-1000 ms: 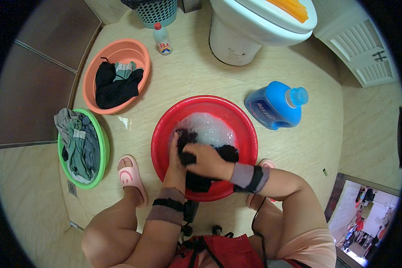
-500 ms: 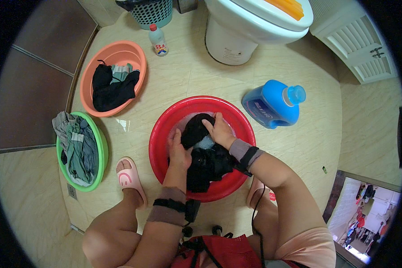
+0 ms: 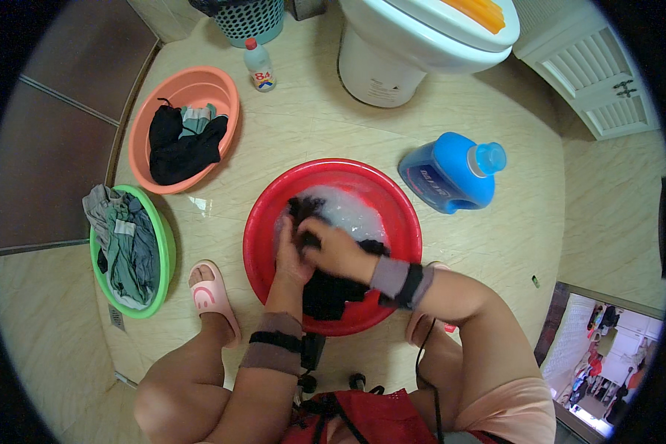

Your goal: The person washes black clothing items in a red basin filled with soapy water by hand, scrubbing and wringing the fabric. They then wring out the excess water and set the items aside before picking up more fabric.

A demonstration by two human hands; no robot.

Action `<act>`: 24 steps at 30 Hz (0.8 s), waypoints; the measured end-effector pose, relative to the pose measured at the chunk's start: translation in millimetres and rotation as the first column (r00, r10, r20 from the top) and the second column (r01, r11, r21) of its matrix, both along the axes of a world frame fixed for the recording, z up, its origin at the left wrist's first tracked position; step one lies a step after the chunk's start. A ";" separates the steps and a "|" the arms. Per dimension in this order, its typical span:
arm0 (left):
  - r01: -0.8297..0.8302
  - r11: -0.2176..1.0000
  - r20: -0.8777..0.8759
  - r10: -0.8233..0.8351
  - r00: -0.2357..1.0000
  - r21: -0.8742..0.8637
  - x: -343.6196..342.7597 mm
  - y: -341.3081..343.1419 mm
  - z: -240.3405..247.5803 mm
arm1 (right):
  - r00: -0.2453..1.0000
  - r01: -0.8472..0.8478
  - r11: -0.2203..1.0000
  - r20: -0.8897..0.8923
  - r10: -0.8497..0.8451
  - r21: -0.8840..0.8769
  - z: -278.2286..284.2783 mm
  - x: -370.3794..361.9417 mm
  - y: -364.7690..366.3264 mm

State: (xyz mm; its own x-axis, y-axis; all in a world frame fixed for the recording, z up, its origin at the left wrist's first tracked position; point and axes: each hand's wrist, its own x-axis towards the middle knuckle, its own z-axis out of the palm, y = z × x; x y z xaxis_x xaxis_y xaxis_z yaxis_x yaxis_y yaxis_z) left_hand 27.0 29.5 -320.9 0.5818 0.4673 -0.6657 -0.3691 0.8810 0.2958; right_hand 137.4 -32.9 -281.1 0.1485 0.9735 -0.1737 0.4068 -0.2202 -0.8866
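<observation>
Bathroom: a pale veined floor (image 3: 496, 244) is spreading under everything, and a toilet (image 3: 381, 66) is standing at 1 o'clock from the red basin (image 3: 263, 222). The red basin is sitting in front of the person, holding sudsy water (image 3: 351, 211) toward 12 and wet black cloth (image 3: 333, 296) heaped mainly at 6, with one bunch showing near 10.

Hands are working together over that cloth, almost touching. The right hand (image 3: 339, 250) is curling round a bunch of it; the left hand (image 3: 292, 255) is pressing alongside, thumb up, but its fingers are partly hidden and I cannot tell whether it is gripping.

Other containers, same clock: at 10, the orange basin (image 3: 207, 85) is holding a black garment (image 3: 189, 155) and a grey-green piece. At 9, the green basin (image 3: 169, 251) is brimming with grey and green clothes (image 3: 129, 244), some hanging over its rim. A blue jug (image 3: 459, 174) is standing at 2, capped. At 11, a small red-capped bottle (image 3: 261, 68) is standing near a lattice bin (image 3: 255, 28) wearing a dark liner.
</observation>
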 end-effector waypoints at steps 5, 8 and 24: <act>-0.036 0.997 0.196 0.050 0.979 -0.071 -36.8 12.4 -28.3 | 0.949 -0.315 0.947 0.042 0.313 0.058 74.0 -44.0 -14.7; -0.029 0.981 0.173 0.063 0.983 -0.193 -11.9 -9.9 -23.2 | 0.945 -0.249 0.967 0.204 0.254 -0.051 46.6 -35.1 -8.9; 0.061 0.989 -0.418 0.002 0.909 0.135 9.4 -2.3 18.3 | 0.881 0.159 0.825 0.454 0.129 -0.543 -87.1 53.8 -6.6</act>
State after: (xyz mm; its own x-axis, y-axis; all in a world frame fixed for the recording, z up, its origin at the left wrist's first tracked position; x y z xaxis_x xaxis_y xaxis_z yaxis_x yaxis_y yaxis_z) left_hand 36.4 27.1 -302.6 0.2817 0.5617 -0.7779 -0.1596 0.8269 0.5393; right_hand 191.2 -39.5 -368.1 0.3627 0.7266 -0.5835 0.7181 -0.6170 -0.3219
